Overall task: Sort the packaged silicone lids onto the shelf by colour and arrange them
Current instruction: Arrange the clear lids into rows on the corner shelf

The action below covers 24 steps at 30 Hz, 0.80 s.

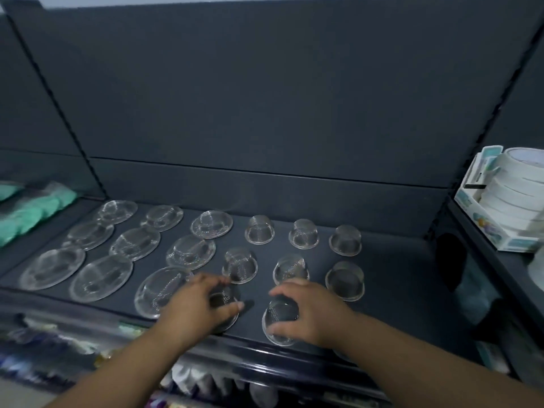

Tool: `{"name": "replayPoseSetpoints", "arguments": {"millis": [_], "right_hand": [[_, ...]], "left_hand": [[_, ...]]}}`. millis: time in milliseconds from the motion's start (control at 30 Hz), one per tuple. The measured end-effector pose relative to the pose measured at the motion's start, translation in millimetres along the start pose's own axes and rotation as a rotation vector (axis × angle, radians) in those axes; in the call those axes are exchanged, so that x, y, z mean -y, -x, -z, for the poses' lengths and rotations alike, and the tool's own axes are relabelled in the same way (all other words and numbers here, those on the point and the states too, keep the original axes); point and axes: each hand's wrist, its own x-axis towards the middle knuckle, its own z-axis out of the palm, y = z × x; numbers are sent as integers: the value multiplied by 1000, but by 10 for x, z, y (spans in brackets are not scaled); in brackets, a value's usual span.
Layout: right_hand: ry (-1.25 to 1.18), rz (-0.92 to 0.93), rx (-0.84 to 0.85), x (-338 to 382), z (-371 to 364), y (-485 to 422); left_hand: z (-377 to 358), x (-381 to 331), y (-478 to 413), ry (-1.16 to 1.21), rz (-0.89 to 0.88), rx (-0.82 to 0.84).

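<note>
Both grips are closed: left hand [197,304] and right hand [309,312] each cup a small dome-shaped mesh piece [279,315] at the shelf [391,269] front; light, thin and dentable, judged best held by the rim.

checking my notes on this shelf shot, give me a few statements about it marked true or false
1. Both hands rest on cup-shaped mesh pieces at the front edge of the shelf. True: the left hand covers one cup, the right hand another.
2. The flat round mesh pieces lie on the right side of the shelf. False: they lie on the left; the cups are to the right.
3. A stack of white tape rolls sits to the far right. True.
4. The green packets lie between the hands. False: they are at the far left.
</note>
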Motion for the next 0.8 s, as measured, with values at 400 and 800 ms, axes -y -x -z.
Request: {"name": "replayPoseSetpoints", "arguments": {"millis": [400,800], "right_hand": [[72,-45,-47,80,-85,157],[54,-311,-312,27,26,-352]], "left_hand": [[-106,-18,95,19,-68,36],[43,157,-711,94,-83,45]]}}
